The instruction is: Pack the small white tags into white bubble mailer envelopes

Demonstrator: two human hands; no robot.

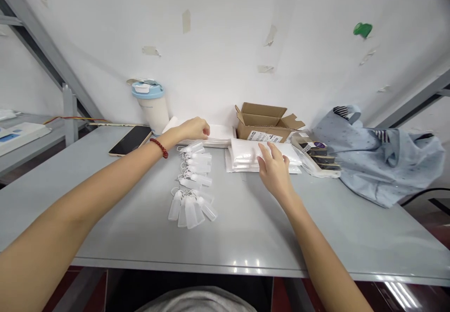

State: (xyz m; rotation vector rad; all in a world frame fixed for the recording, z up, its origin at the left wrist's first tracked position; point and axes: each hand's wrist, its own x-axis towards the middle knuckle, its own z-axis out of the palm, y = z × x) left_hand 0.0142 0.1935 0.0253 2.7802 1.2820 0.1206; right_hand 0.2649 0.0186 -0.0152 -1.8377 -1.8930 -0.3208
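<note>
The left hand [192,128] rested with fingers curled, grip unclear, on the flat white sheet stack [221,136] at the grey tabletop's [246,227] back, while the right hand [274,174] pressed open fingers onto the white plastic pouch pile [246,155], seemingly steadying it, beside small translucent capped bottles [192,185].

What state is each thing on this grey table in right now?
Brown cardboard box, flaps open.
Black smartphone, flat, screen dark.
White cup with blue lid, upright, lidded.
Small clear plastic bottles, lying on sides.
Light blue cloth bag, slumped.
Left hand, curled on white sheets, grip unclear.
Right hand, open, fingers on white pouch stack.
</note>
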